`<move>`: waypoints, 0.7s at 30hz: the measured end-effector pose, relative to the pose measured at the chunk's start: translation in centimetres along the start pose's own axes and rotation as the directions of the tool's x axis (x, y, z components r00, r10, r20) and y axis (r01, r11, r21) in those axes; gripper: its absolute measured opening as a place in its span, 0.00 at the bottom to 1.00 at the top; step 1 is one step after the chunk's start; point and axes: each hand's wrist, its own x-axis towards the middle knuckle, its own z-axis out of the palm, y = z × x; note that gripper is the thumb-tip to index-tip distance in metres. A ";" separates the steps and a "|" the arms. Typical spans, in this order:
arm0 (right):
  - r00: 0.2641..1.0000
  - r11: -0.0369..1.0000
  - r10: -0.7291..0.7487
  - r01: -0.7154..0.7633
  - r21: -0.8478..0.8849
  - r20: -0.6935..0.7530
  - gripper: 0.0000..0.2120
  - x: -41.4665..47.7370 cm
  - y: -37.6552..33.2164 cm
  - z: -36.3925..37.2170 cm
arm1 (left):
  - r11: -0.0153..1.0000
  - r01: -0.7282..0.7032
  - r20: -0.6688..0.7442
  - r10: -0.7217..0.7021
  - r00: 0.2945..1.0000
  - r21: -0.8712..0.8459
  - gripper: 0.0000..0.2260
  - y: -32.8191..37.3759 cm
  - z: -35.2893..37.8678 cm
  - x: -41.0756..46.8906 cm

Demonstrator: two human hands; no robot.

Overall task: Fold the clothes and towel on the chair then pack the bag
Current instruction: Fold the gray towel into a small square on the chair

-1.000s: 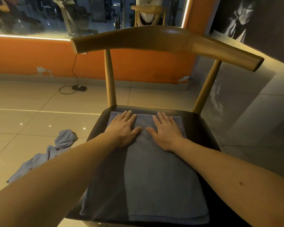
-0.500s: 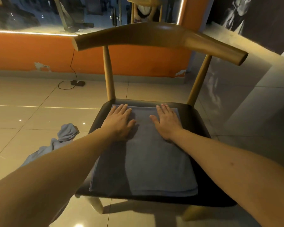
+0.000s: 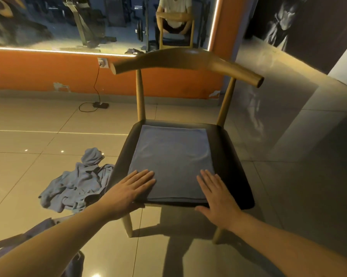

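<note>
Wooden chair [image 3: 234, 156] on the tiled floor [image 3: 48, 136], black seat serving as the folding place, probably because of its flat top at a handy height.

On that seat, blue towel [image 3: 172, 160], folded into a layered rectangle. Far edge close to the seat's back edge, near edge along the front edge, a strip of bare black down each side. Laid square to the seat, likely to keep the folds in line.

Off the chair's left side, on the floor: blue clothes [image 3: 78, 184] in a crumpled heap, touching or nearly touching the seat's left edge, not yet folded. By the look of it, set aside there to leave the seat free for one piece at a time.

Left hand [image 3: 132, 188] flat on the towel's near-left corner, fingers straight and together, gripping nothing. Right hand [image 3: 218, 194] likewise flat, fingers spread a little, at the near-right corner, palm past the seat's front edge. Both seemingly pressing the layers down at the front, smoothing rather than lifting.

Last, the container: what looks like the dark bag [image 3: 74, 262] at the lower left on the floor, mostly hidden behind the left forearm. Mouth and contents out of view, so no telling whether anything is packed. Towel and clothes plainly outside it; packing apparently not begun.
</note>
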 end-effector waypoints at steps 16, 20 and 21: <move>0.960 0.900 0.255 -0.191 0.392 -0.117 0.13 -3.9 0.4 -4.2 | 0.919 0.328 -0.040 -0.344 0.938 -0.220 0.09 4.2 -5.8 -3.4; 0.955 0.851 0.293 -0.236 0.469 -0.052 0.10 -4.8 0.3 -5.8 | 0.898 0.341 0.049 -0.341 0.939 -0.277 0.09 5.1 -7.0 -4.1; 0.952 0.834 0.305 -0.246 0.493 -0.041 0.09 -5.0 0.3 -6.1 | 0.882 0.349 0.059 -0.349 0.935 -0.318 0.08 5.3 -7.3 -4.1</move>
